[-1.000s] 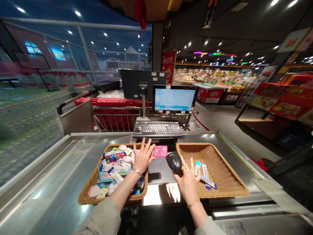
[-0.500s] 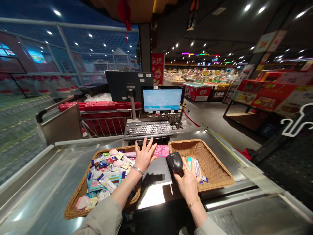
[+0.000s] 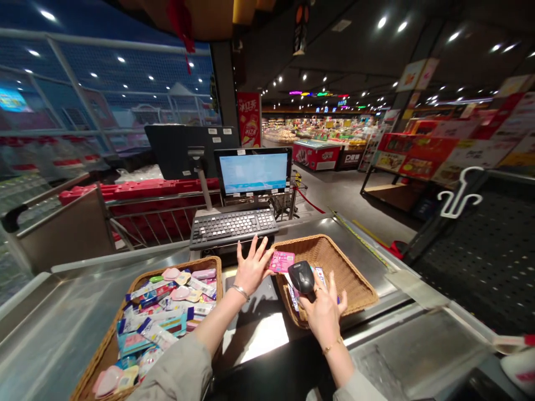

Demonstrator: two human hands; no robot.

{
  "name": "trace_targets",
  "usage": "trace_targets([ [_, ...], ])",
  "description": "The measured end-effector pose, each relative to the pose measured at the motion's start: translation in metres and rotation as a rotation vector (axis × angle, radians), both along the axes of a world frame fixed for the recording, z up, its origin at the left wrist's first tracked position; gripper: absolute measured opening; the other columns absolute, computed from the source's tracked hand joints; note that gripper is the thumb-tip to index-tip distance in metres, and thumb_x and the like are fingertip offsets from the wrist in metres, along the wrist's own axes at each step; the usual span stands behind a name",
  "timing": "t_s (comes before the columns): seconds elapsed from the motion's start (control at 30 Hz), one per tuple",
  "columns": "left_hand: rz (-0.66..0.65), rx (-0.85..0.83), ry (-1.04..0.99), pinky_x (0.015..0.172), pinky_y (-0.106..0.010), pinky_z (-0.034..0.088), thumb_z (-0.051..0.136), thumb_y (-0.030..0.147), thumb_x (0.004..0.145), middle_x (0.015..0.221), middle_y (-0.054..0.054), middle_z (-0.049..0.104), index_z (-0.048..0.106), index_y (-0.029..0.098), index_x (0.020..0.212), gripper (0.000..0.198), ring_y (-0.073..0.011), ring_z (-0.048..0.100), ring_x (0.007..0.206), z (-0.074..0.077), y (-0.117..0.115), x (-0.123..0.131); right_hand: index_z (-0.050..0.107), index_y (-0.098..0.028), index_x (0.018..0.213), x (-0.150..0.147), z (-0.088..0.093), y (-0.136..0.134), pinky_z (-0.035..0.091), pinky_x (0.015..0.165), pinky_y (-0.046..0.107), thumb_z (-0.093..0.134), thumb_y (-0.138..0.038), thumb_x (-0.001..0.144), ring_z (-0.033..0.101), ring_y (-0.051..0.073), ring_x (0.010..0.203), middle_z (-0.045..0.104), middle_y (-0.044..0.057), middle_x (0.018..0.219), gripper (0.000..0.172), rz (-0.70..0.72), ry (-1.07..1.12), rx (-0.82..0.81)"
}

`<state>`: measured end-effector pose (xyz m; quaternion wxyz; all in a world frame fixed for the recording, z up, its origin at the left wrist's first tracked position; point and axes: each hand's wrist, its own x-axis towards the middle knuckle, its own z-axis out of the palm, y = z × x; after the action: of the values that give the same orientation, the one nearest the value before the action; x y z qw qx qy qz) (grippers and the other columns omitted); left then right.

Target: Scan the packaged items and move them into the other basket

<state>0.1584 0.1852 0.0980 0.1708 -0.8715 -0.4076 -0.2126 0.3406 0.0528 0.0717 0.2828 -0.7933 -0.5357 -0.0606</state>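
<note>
My left hand [image 3: 251,270] grips the edge of a flat pink packet [image 3: 282,261], its fingers spread and its thumb near the packet. The packet's printed face is up, over the left rim of the right wicker basket [image 3: 354,284]. In my right hand [image 3: 325,314] is a black barcode scanner [image 3: 301,277], its head close to the packet and its handle mostly hidden by my fingers. A few small packages lie in that basket, partly covered by the scanner. To my left, another wicker basket [image 3: 98,348] holds a heap of small packaged items [image 3: 167,306].
A keyboard [image 3: 234,224] and a lit monitor [image 3: 254,171] stand behind the baskets, with a second dark screen [image 3: 184,150] beside them. The metal counter [image 3: 62,312] runs left and right. A white hanger [image 3: 460,195] hangs at the right.
My left hand has carried the pink packet right, from beside the right basket to over its rim. The scanner stays close to it. The camera view has turned slightly right.
</note>
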Motion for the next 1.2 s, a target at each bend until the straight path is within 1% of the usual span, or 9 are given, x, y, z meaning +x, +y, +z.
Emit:
trace_targets([
  [0.2, -0.044, 0.011, 0.014, 0.112, -0.072, -0.001, 0.059, 0.056, 0.082, 0.156, -0.007, 0.031, 0.044, 0.035, 0.14, 0.064, -0.033, 0.015, 0.148, -0.004, 0.007, 0.022, 0.067, -0.029, 0.113, 0.018, -0.003, -0.002, 0.012, 0.108, 0.06, 0.052, -0.039, 0.085, 0.023, 0.032, 0.143, 0.058, 0.004, 0.136, 0.034, -0.041, 0.02, 0.011],
  [0.33, -0.091, -0.013, 0.038, 0.111, -0.073, 0.002, 0.062, 0.051, 0.082, 0.156, -0.006, 0.031, 0.046, 0.036, 0.139, 0.061, -0.0325, 0.015, 0.148, -0.006, 0.011, 0.036, 0.068, -0.026, 0.113, 0.03, -0.006, -0.003, 0.011, 0.109, 0.06, 0.05, -0.038, 0.086, 0.024, 0.032, 0.143, 0.059, 0.005, 0.134, 0.035, -0.069, 0.015, 0.018],
  [0.43, -0.123, -0.037, 0.052, 0.111, -0.073, 0.003, 0.061, 0.05, 0.083, 0.156, -0.006, 0.03, 0.047, 0.036, 0.137, 0.057, -0.0312, 0.014, 0.148, -0.009, 0.014, 0.047, 0.068, -0.024, 0.113, 0.04, -0.01, -0.004, 0.012, 0.108, 0.06, 0.049, -0.041, 0.086, 0.023, 0.033, 0.143, 0.058, 0.005, 0.135, 0.036, -0.091, 0.012, 0.022],
  [0.6, -0.159, -0.049, 0.065, 0.111, -0.074, 0.006, 0.06, 0.047, 0.085, 0.157, -0.005, 0.029, 0.049, 0.036, 0.135, 0.052, -0.0296, 0.013, 0.148, -0.017, 0.017, 0.062, 0.066, -0.024, 0.115, 0.054, -0.014, -0.006, 0.017, 0.106, 0.058, 0.049, -0.041, 0.086, 0.021, 0.032, 0.144, 0.058, 0.005, 0.135, 0.038, -0.122, 0.028, 0.029],
  [0.8, -0.197, -0.038, 0.072, 0.111, -0.074, 0.006, 0.058, 0.045, 0.087, 0.158, -0.004, 0.028, 0.047, 0.037, 0.136, 0.05, -0.0296, 0.014, 0.148, -0.028, 0.021, 0.078, 0.069, -0.024, 0.11, 0.064, -0.016, -0.011, 0.014, 0.106, 0.06, 0.048, -0.041, 0.085, 0.024, 0.033, 0.142, 0.06, 0.006, 0.133, 0.036, -0.165, 0.038, 0.031],
  [0.9, -0.186, -0.042, 0.056, 0.11, -0.074, 0.006, 0.054, 0.047, 0.089, 0.157, -0.004, 0.03, 0.042, 0.036, 0.141, 0.054, -0.0303, 0.015, 0.148, -0.034, 0.022, 0.087, 0.07, -0.023, 0.107, 0.068, -0.017, -0.014, 0.013, 0.107, 0.06, 0.049, -0.039, 0.084, 0.026, 0.034, 0.141, 0.061, 0.006, 0.131, 0.035, -0.183, 0.019, 0.038],
  [1.03, -0.131, -0.07, 0.024, 0.111, -0.073, 0.004, 0.049, 0.049, 0.09, 0.156, -0.008, 0.031, 0.038, 0.031, 0.144, 0.058, -0.0309, 0.018, 0.147, -0.039, 0.021, 0.093, 0.071, -0.025, 0.104, 0.071, -0.018, -0.015, 0.014, 0.108, 0.06, 0.05, -0.039, 0.084, 0.025, 0.033, 0.142, 0.062, 0.005, 0.13, 0.033, -0.193, 0.008, 0.058],
  [1.2, -0.097, -0.09, 0.008, 0.113, -0.07, 0.001, 0.049, 0.05, 0.09, 0.156, -0.009, 0.03, 0.042, 0.027, 0.142, 0.058, -0.0301, 0.018, 0.147, -0.034, 0.018, 0.085, 0.07, -0.026, 0.106, 0.068, -0.018, -0.013, 0.014, 0.107, 0.061, 0.049, -0.04, 0.084, 0.026, 0.033, 0.142, 0.062, 0.005, 0.131, 0.033, -0.203, 0.022, 0.039],
])
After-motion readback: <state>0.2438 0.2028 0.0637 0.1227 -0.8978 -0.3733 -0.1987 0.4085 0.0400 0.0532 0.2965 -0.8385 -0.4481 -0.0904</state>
